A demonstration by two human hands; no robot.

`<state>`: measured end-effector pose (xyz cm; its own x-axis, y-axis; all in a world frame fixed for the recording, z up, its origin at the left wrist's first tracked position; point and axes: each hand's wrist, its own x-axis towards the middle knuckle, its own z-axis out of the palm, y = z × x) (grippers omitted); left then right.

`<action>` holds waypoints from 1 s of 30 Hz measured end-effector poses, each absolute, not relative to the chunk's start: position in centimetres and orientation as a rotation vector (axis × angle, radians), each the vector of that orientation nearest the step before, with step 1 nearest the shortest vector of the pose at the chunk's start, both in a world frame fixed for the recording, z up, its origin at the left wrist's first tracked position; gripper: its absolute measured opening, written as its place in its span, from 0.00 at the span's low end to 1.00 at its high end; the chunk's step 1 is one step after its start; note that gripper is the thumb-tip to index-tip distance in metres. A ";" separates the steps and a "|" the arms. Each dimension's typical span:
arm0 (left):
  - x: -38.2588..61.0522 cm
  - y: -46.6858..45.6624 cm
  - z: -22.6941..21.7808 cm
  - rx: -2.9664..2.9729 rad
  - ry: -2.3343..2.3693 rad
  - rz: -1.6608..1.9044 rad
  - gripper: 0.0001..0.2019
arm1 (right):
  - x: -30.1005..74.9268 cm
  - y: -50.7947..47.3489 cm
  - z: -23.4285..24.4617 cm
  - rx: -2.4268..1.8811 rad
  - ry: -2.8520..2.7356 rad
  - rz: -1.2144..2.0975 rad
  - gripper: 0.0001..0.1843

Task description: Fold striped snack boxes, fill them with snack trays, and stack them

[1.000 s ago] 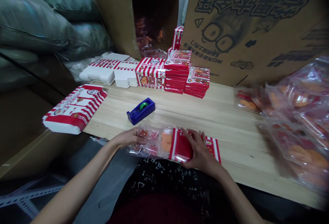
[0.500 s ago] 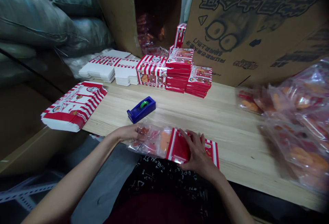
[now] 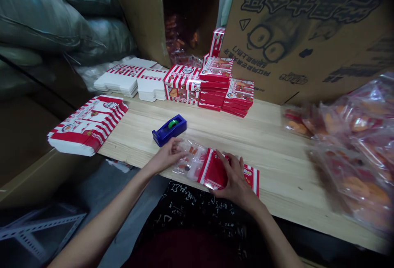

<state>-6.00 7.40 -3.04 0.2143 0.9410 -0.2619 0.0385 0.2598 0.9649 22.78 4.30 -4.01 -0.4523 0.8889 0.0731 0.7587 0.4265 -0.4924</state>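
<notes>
A red and white printed box (image 3: pixel 212 168) lies at the table's front edge, under my right hand (image 3: pixel 235 179), whose thumb and fingers grip it from either side. From the box's left end sticks out a clear plastic bag (image 3: pixel 191 157) with small orange and reddish pieces inside. My left hand (image 3: pixel 171 155) pinches the outer end of this bag; part of the bag lies inside the box, out of sight. Just beyond my left hand stands a blue tape dispenser (image 3: pixel 169 129) with a green core.
Flattened striped boxes (image 3: pixel 89 122) are stacked at the left. Further back are more white cartons (image 3: pixel 123 81) and red striped boxes (image 3: pixel 227 89). Filled plastic bags (image 3: pixel 360 182) heap up at the right. An open cardboard box (image 3: pixel 141 17) and a large carton (image 3: pixel 277 83) stand behind.
My left hand has moved right with the bag's end, and less of the bag sticks out of the box. My right hand stays on the box, which has shifted slightly.
</notes>
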 end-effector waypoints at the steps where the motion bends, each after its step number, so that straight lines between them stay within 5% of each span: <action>1: -6.6 7.1 -2.5 1.142 1.242 0.901 0.24 | 22.7 4.2 -3.8 -1.419 -2.363 0.557 0.70; 10: -2.4 4.3 2.4 1.481 1.291 0.918 0.10 | 19.7 1.4 -0.1 -1.327 -2.225 0.485 0.71; 17: 0.1 2.1 6.6 1.817 1.150 1.106 0.14 | 19.5 0.4 0.5 -1.420 -1.841 0.469 0.72; 20: 1.0 0.5 6.7 1.604 1.180 1.283 0.31 | 19.5 -0.5 1.9 -1.491 -1.629 0.440 0.71; 22: 1.6 -0.3 6.0 1.352 1.058 1.201 0.32 | 19.6 -1.4 2.9 -1.528 -1.544 0.452 0.71; 26: 1.4 -0.3 4.4 1.073 0.884 1.046 0.25 | 21.7 -2.9 3.2 -1.455 -1.532 0.636 0.52; 30: 0.2 0.3 1.9 1.058 0.842 0.948 0.35 | 24.4 -3.3 -0.2 -1.272 -1.389 0.958 0.29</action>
